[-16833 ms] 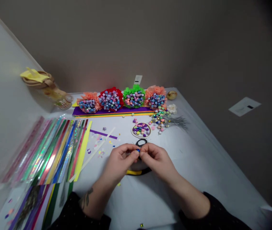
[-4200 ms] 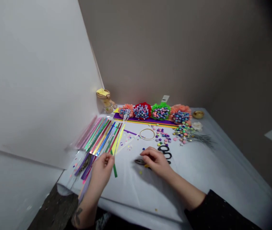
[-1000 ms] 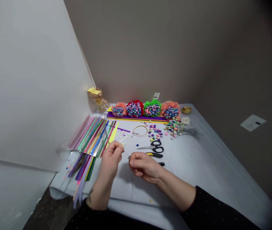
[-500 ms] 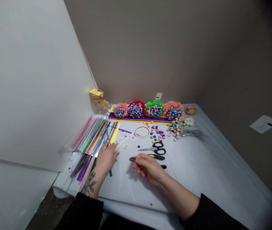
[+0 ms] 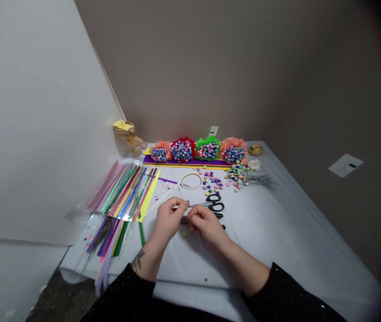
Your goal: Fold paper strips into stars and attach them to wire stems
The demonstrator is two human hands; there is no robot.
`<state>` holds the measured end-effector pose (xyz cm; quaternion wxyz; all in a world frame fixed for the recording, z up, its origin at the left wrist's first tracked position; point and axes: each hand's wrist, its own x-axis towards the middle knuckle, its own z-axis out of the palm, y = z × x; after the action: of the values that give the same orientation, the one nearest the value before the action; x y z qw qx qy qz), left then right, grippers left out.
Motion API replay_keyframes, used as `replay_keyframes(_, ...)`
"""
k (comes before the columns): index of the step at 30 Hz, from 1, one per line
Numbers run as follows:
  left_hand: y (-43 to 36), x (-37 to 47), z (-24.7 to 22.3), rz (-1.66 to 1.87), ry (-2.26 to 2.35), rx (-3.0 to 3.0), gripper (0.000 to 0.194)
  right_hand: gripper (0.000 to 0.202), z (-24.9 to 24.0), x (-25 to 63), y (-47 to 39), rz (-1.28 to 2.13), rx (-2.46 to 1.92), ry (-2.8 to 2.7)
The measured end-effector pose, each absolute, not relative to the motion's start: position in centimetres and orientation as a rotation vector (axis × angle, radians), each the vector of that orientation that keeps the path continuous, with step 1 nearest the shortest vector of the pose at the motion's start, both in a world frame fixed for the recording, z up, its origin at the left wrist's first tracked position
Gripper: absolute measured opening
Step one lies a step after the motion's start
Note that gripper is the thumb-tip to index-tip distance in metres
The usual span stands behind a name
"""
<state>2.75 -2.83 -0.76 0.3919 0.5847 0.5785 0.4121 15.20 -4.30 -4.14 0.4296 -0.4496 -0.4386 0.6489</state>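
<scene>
Both my hands are close together over the middle of the table, fingertips nearly touching. My left hand (image 5: 170, 218) is closed in a pinch on a thin wire (image 5: 182, 193), which slants up and away between the hands. My right hand (image 5: 206, 223) is also pinched, its palm side hidden; what it holds is too small to make out. Just behind the hands lie black-handled scissors (image 5: 214, 202), and pliers (image 5: 217, 216) are partly covered by my right hand. A small yellow piece (image 5: 184, 234) shows below the fingertips.
Colourful paper strips (image 5: 119, 190) in clear film lie at left. A ring-shaped hoop (image 5: 191, 180), loose paper stars (image 5: 212, 182) and a bundle of star-tipped wires (image 5: 260, 179) lie beyond. Several ruffled star bouquets (image 5: 182, 150) line the back beside a wall.
My left hand has moved right from the paper strips to meet my right hand, bringing the thin wire along. My right hand stays pinched near the pliers. The view has shifted slightly.
</scene>
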Motion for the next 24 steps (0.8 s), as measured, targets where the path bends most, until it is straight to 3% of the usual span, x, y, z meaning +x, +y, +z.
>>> replay_keyframes(8,-0.8,3.7,-0.3,1.113,1.304,1.449,0.023,0.018,-3.1,16.1,-3.9,1.0,-1.253,-1.48)
replay_keyframes(14,0.8,4.4,-0.9,1.079,1.142,1.081,0.019,0.016,-3.6,16.7,-3.7,0.791,-1.271,-1.618)
replay_keyframes(18,1.5,3.7,-1.0,1.061,1.131,0.994,0.019,0.016,-4.0,16.5,-3.7,0.855,-1.291,-1.609)
replay_keyframes(24,1.5,3.0,-1.8,1.04,1.106,0.925,0.017,0.01,-4.2,16.0,-3.1,1.231,-1.297,-1.348)
